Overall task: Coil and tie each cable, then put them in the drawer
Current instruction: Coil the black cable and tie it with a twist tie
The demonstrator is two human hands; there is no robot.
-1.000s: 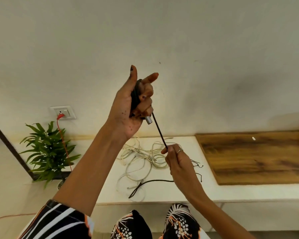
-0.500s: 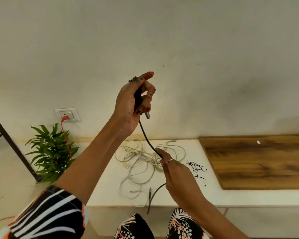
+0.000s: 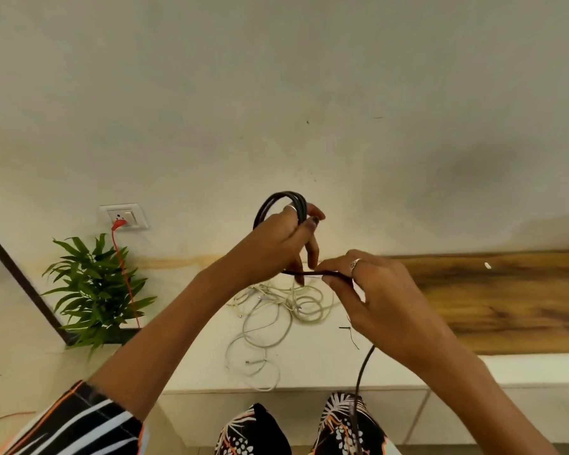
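White counter (image 3: 309, 372) at lower center is carrying tangled white cables (image 3: 270, 310). Left hand (image 3: 276, 247) is gripping the black cable (image 3: 284, 200) coil at frame center; right hand (image 3: 385, 300) is pinching its loose run.

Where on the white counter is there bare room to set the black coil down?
Bare white counter lies in front of the wooden board, right of the right hand. The board is almost bare too. The middle is crowded with loose white cables and small black ties.
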